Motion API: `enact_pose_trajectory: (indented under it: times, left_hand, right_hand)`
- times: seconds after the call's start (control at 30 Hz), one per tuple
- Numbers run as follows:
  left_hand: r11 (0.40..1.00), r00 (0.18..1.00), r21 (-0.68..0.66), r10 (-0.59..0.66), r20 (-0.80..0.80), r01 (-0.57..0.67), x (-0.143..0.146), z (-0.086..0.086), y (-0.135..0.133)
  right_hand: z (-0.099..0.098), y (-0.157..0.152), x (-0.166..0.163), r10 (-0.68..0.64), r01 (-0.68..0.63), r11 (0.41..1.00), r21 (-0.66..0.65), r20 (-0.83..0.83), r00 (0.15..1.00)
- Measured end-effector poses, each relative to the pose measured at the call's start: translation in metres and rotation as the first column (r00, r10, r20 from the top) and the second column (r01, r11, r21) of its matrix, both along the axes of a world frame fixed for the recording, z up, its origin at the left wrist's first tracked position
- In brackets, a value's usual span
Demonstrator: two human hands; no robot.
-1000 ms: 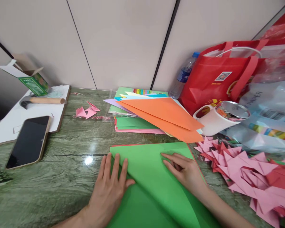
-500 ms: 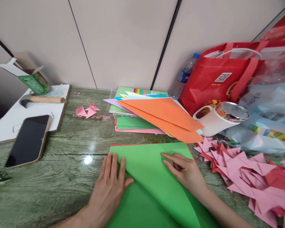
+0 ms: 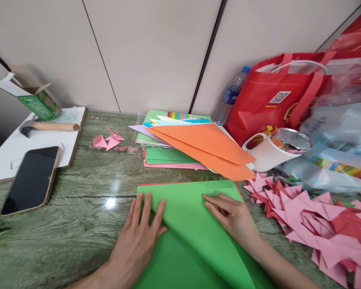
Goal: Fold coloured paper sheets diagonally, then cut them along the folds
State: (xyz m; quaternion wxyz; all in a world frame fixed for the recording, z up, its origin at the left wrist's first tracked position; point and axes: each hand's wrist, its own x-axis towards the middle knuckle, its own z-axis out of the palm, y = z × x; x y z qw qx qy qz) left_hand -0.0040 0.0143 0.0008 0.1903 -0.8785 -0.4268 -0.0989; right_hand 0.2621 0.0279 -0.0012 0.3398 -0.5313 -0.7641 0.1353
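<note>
Phone: the phone (image 3: 31, 180) lies near 8 o'clock of the view, partly on the board (image 3: 70, 148); the hammer (image 3: 54, 126) is above it, toward 9.
Pink pieces: some folded pink pieces (image 3: 113, 140) lie on the counter (image 3: 87, 184) at 9 o'clock.
Left hand: at 7 o'clock, the left hand (image 3: 140, 230) has its fingers spread and rests flat on the left part of the green paper. If its pressure becomes too light, I think the upper layer could slip and the bend could go crooked.
Green paper: the green paper (image 3: 185, 208) is at 6 o'clock, under both hands, with a red sheet (image 3: 141, 184) showing at its edge. Its upper layer bulges toward 5; pressed unevenly there, it may wrinkle.
Orange paper: near the centre, the orange paper (image 3: 201, 140) lies over a stack, its tip beside the mug (image 3: 266, 154).
Right hand: at 5 o'clock, the right hand (image 3: 230, 214) has curled fingers, thumb near index; I cannot tell if they pinch paper. A sideways pull might shift the layers.
Pink pile: at 4 o'clock, the pink pile (image 3: 321, 224) is near the right forearm; a wide elbow could disturb it.
</note>
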Motion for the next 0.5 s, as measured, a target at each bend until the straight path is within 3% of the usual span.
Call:
enact_pose_trajectory:
  times: [0.5]
  left_hand:
    - [0.999,0.999,0.025,-0.021,-0.041,0.022,0.0012,0.005,0.0014]
  right_hand:
    - [0.0002,-0.0005,-0.0018,-0.011,0.011,1.0,-0.012,-0.004,1.0]
